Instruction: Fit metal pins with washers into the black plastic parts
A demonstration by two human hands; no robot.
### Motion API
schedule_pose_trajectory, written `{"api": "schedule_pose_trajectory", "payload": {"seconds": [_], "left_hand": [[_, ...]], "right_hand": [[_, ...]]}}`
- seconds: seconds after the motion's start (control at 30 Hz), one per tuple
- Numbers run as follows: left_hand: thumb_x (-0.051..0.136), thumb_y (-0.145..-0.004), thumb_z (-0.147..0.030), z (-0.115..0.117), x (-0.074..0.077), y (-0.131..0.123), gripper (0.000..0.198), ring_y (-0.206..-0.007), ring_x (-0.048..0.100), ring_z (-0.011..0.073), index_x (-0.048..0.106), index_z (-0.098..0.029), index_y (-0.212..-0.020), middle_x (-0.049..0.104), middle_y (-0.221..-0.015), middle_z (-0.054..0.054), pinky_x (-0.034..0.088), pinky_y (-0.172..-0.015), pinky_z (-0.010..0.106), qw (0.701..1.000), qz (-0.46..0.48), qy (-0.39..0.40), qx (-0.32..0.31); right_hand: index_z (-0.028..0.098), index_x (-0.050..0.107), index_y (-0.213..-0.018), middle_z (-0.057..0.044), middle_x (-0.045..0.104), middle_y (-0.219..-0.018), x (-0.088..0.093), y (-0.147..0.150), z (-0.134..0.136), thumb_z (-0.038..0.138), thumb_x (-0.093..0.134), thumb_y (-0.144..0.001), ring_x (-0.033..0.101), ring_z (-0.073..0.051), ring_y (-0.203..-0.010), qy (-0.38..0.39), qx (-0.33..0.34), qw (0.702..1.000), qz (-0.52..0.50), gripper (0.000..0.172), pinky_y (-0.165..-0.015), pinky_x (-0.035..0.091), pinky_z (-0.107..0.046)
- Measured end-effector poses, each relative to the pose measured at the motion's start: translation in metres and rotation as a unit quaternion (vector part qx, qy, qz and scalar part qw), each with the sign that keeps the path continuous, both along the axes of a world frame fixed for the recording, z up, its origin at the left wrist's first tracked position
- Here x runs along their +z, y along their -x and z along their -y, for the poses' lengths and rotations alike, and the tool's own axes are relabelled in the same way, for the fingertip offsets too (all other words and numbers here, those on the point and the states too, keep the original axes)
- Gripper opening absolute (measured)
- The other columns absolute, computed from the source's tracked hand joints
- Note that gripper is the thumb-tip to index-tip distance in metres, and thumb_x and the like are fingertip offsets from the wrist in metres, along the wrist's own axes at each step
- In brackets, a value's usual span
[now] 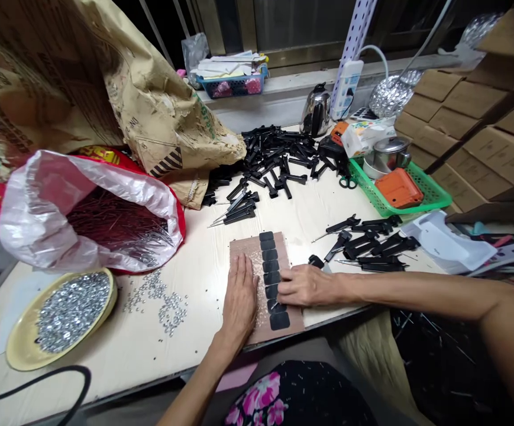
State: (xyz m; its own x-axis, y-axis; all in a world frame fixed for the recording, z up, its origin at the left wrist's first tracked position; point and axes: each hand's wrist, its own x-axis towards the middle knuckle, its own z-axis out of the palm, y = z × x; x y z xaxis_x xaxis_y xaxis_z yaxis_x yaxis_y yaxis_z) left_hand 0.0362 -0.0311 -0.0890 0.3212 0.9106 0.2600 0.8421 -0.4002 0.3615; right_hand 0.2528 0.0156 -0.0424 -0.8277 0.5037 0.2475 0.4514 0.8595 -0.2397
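My left hand [240,296] lies flat with its fingers stretched out on the left side of a brown board [292,322], next to a row of black rounded pads [279,320]. Small pale specks cover the board between hand and pads. Over the right side of the pads, my right hand [303,285] is closed in a pinch. A thin metal tip shows below its fingers against a lower pad, and a black end [315,261] sticks out behind the hand. It looks like one of the black-handled tools with metal shafts [363,244] lying nearby; the grip hides its middle.
A yellow bowl of small shiny metal pieces [73,310] stands at left, with loose ones [170,310] beside it. Behind is an open sack of thin metal rods [117,225]. Black handles [278,154] are heaped at the back. A green basket [385,204] and cardboard boxes [474,130] stand right.
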Motion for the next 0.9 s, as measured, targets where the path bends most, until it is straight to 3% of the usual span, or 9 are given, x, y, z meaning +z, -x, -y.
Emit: {"api": "schedule_pose_trajectory", "payload": {"seconds": [0.13,0.3,0.43,0.57,0.9], "left_hand": [[0.027,-0.096,-0.028,0.001,0.0,0.0,0.051,-0.141,0.012,0.0271,0.026,-0.007,-0.143,0.025,-0.15,0.019,0.028,-0.111,0.051,1.0,-0.023,0.015,0.008],[0.024,-0.097,-0.028,0.003,0.001,0.0,0.051,-0.141,0.012,0.0251,0.024,-0.01,-0.144,0.023,-0.152,0.015,0.028,-0.112,0.049,0.999,-0.028,0.031,0.018],[0.025,-0.096,-0.028,0.003,0.001,-0.001,0.051,-0.142,0.012,0.0248,0.026,-0.009,-0.143,0.023,-0.152,0.015,0.027,-0.113,0.048,0.999,-0.028,0.028,0.02],[0.026,-0.096,-0.028,0.002,0.0,-0.001,0.05,-0.141,0.013,0.0253,0.028,-0.009,-0.142,0.025,-0.151,0.016,0.028,-0.112,0.049,0.999,-0.016,0.029,0.021],[0.026,-0.096,-0.026,0.002,0.0,-0.001,0.048,-0.141,0.012,0.027,0.033,-0.004,-0.138,0.029,-0.148,0.021,0.029,-0.111,0.05,1.0,-0.023,-0.007,0.006]], "right_hand": [[0.018,0.061,-0.083,-0.002,0.052,-0.073,0.006,-0.001,-0.003,0.01,0.032,-0.095,0.043,-0.014,-0.073,0.0,-0.022,1.0,0.001,0.032,-0.05,0.035,-0.022],[0.017,0.06,-0.083,-0.002,0.052,-0.075,-0.001,0.0,-0.01,0.014,0.034,-0.096,0.043,-0.014,-0.075,-0.027,0.014,1.0,0.004,0.029,-0.046,0.03,-0.022],[0.014,0.059,-0.078,-0.004,0.053,-0.076,-0.009,-0.002,-0.021,0.017,0.032,-0.097,0.041,-0.014,-0.073,-0.036,-0.11,0.993,0.007,0.033,-0.045,0.027,-0.021],[0.017,0.06,-0.077,-0.002,0.055,-0.077,-0.01,-0.004,-0.013,0.021,0.04,-0.096,0.041,-0.014,-0.077,-0.044,-0.05,0.998,0.02,0.028,-0.049,0.025,-0.023],[0.019,0.065,-0.083,-0.002,0.056,-0.076,-0.007,-0.004,-0.004,0.031,0.038,-0.098,0.043,-0.014,-0.078,-0.028,-0.099,0.995,0.011,0.033,-0.054,0.025,-0.025]]}}
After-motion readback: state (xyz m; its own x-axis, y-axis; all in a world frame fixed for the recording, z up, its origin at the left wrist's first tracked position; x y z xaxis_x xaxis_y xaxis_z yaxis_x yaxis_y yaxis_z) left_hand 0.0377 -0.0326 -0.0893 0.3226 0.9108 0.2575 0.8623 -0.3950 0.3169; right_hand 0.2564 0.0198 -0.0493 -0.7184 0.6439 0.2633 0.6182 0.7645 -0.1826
